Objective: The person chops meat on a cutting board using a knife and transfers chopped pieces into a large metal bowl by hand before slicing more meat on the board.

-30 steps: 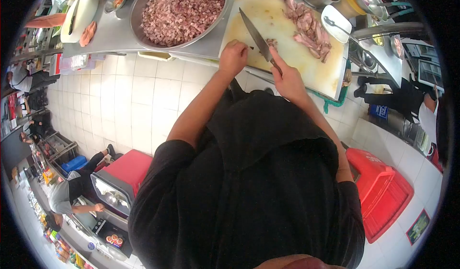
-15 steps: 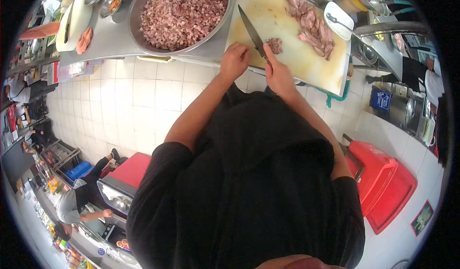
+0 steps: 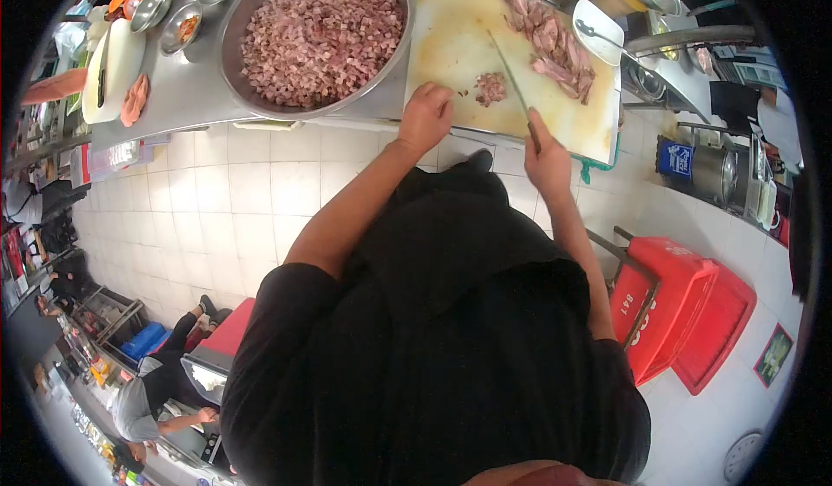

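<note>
Farthest to the left hand's left, a white board (image 3: 124,53) carries a second knife (image 3: 102,77), with a pink piece of flesh (image 3: 135,100) beside it on the counter (image 3: 178,109). Nearer to that hand, a small metal bowl (image 3: 181,29) holds reddish contents, and a large metal bowl (image 3: 228,53), just beyond and to its left, is heaped with diced meat (image 3: 322,42). The left hand (image 3: 426,117) is found at the near left corner of the cutting board (image 3: 444,22), fingers curled inward; whether it grips anything cannot be told. To its right, and apart from it, lies a small pile of chopped meat (image 3: 490,88), between the two hands; the left appears slightly nearer. The knife (image 3: 513,74) passes just right of that pile, its long axis running away from the body and slanting leftward toward the tip, blade seen almost edge-on. Its handle is enclosed by the right hand (image 3: 549,158), which is at the board's near edge. Beyond the right hand, on the far side of the blade from the pile, lie uncut-looking strips of meat (image 3: 555,48). Beyond these and to that hand's right, a white dish (image 3: 612,29) holds a spoon (image 3: 592,31).
</note>
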The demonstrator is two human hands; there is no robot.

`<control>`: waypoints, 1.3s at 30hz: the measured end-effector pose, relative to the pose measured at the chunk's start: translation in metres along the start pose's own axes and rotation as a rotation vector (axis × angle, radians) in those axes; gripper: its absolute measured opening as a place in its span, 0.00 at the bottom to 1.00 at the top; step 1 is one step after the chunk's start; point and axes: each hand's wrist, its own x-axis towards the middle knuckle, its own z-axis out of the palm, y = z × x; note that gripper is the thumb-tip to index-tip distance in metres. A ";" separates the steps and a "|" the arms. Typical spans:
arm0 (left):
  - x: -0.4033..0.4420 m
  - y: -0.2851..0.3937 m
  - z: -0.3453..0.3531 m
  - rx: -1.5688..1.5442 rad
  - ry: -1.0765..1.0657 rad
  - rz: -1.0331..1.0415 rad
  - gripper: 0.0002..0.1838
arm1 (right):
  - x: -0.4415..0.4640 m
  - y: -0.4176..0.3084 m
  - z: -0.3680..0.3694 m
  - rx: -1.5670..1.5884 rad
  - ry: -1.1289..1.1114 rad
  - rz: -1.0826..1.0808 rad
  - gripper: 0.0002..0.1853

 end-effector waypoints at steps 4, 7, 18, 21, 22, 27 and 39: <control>0.011 -0.005 0.005 0.009 -0.024 0.084 0.11 | -0.019 -0.015 -0.005 0.352 -0.113 0.165 0.31; 0.012 -0.005 0.009 0.029 0.028 0.106 0.15 | -0.044 0.003 -0.006 0.798 -0.103 0.417 0.33; 0.042 0.013 0.057 -0.002 -0.021 0.133 0.20 | -0.064 -0.019 0.041 1.155 -0.189 0.632 0.34; 0.050 0.019 0.066 0.076 -0.011 0.149 0.19 | -0.052 -0.031 0.064 1.186 -0.149 0.540 0.36; 0.051 0.021 0.069 0.115 -0.009 0.158 0.19 | -0.048 -0.035 0.070 1.200 -0.143 0.549 0.36; 0.049 0.014 0.077 0.042 0.012 0.133 0.15 | -0.029 -0.053 0.087 1.336 -0.198 0.574 0.36; 0.127 0.060 -0.075 0.184 0.432 0.373 0.09 | 0.051 -0.149 -0.004 1.184 -0.369 0.092 0.36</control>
